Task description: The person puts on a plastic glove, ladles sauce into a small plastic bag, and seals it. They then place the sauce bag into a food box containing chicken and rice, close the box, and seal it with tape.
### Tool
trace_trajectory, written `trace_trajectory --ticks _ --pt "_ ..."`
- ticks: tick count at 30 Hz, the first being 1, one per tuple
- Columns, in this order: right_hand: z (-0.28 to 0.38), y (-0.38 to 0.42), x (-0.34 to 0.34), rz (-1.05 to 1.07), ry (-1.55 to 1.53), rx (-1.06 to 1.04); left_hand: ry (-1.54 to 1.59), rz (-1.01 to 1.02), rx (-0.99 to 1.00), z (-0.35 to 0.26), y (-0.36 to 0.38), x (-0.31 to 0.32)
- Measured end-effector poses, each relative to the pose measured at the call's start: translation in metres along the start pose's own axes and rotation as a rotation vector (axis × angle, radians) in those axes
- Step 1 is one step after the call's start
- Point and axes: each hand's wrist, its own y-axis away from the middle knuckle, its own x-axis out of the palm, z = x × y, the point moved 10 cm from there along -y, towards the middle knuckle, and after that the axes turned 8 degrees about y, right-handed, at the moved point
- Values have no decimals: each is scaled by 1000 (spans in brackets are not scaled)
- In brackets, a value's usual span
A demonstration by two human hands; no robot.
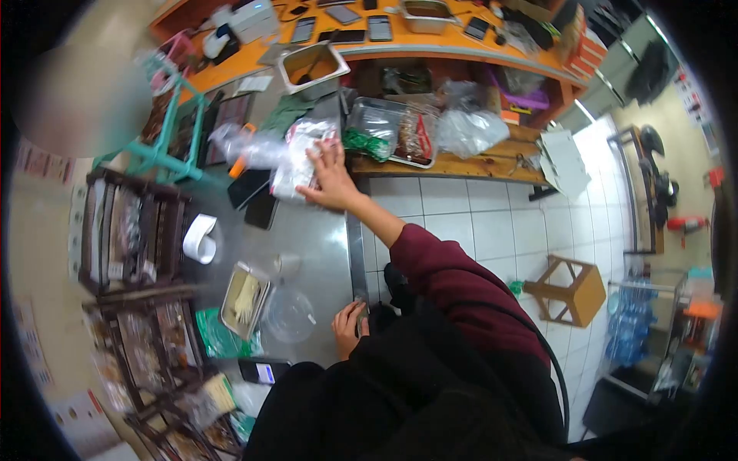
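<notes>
My right hand (332,178) lies with spread fingers on a white and red plastic packet (294,170) on the steel table. A clear plastic bag (250,147) adjoins that packet on the left. Close to my body, my left hand (348,321) has its fingers curled at the edge of the steel table (314,238); its underside is hidden. Beneath and beside the packet are dark flat objects (261,209). Nearer me on the table are a metal tray (247,301) with pale strips in it, a clear round lid (290,315) and a lit phone (264,372).
Across the front runs an orange counter (361,51) with several phones and a steel pan (314,67) with a ladle. A wooden shelf (477,170) below holds trays and bags. Brown racks (134,230) stand left; a wooden stool (576,292) is on the tiled floor right.
</notes>
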Motion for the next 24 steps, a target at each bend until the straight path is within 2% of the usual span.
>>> trace_trajectory --ticks 3,6,8,9,10,11,12,14,15,18,19,22,24 --pt "-17 11 -12 126 -275 -53 -77 46 55 -1 -41 19" --pt "-115 46 -62 -180 -521 204 -38 66 202 -19 -77 41" --pt "-220 107 -67 -353 -352 492 201 334 216 -25 -78 82" --pt "-302 158 -34 -343 -464 755 315 463 224 -26 -76 104" --pt "-357 194 -35 -284 -347 899 381 669 221 -11 -62 137" --pt "-405 221 -42 -287 -287 1014 523 742 329 41 -26 183" --pt "-431 218 -71 -225 32 949 524 922 193 46 -19 209" --pt "-518 214 -86 -207 238 954 484 1063 -41 64 -28 267" --pt "-572 216 -79 -159 221 1052 450 1059 -165 79 -35 295" --pt "-703 201 -59 -159 422 1052 342 965 -536 130 -65 358" --pt "-728 200 -53 -133 460 1203 314 917 -640 145 -72 369" --pt "-751 172 -50 -29 594 1211 246 773 -880 182 -88 382" --pt "-769 174 -48 21 502 1177 213 707 -984 193 -93 382"
